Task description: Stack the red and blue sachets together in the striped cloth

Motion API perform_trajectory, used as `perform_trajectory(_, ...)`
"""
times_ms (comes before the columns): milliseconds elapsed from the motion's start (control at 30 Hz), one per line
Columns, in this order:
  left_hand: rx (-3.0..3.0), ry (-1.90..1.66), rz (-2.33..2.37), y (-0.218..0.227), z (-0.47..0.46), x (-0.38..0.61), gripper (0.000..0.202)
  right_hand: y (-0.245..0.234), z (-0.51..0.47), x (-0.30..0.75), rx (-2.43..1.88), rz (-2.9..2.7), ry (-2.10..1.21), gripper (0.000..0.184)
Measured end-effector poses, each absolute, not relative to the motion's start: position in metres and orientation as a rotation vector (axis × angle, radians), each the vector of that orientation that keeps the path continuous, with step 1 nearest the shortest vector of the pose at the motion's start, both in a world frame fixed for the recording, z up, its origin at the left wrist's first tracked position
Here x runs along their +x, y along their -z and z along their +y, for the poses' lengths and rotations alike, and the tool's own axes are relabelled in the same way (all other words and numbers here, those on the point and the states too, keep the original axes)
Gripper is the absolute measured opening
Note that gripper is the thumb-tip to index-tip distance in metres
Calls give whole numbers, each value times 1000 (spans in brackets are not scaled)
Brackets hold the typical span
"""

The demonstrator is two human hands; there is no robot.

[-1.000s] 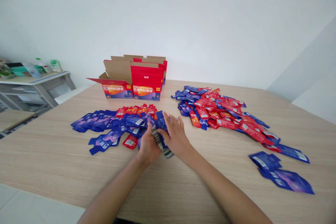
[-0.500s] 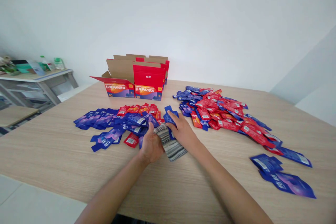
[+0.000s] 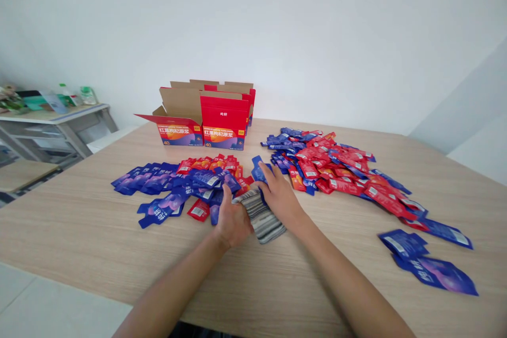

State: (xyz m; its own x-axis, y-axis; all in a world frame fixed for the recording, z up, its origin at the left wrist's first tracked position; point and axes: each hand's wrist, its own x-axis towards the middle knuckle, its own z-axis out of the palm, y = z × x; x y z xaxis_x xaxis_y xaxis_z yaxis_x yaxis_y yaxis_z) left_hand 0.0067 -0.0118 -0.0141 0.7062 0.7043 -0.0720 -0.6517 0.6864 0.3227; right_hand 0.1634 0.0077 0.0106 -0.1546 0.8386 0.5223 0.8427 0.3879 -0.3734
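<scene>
A grey-and-black striped cloth [image 3: 264, 220] hangs between my hands, its near end just over the table. My left hand [image 3: 234, 220] is closed around the cloth's left edge, with the thumb pointing up. My right hand [image 3: 279, 195] grips a blue pouch [image 3: 258, 170] whose spout end points away from me; the fingers hide much of it, and its lower part lies against the cloth. Just beyond my left hand is a heap of blue pouches [image 3: 206, 178] with red pouches [image 3: 198, 210] among them.
Open red-and-blue cartons [image 3: 224, 137] stand at the back left of the wooden table [image 3: 91, 237]. A large pile of red and blue pouches [image 3: 348, 169] spreads over the right side. Two blue pouches [image 3: 439, 274] lie nearer at the right. A side table [image 3: 59, 116] holds bottles.
My right hand and the blue pouch have moved slightly right, and its fingers now cover more of the pouch. My left hand and the cloth have shifted a little right.
</scene>
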Motion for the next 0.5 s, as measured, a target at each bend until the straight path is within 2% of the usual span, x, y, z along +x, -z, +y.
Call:
perform_trajectory(100,285,-770,187,17,-18,12,96,-16,6,168,-1421,-1968,95,71)
perform_trajectory(200,276,-826,208,15,-19,10,94,-17,-2,159,-1338,-2044,82,75)
perform_trajectory(367,192,-951,296,15,-12,2,82,-10,-17,132,-1135,-2267,-236,59)
perform_trajectory(500,135,-993,407,14,-8,1,85,1,-20,121,-1170,-2307,-241,49)
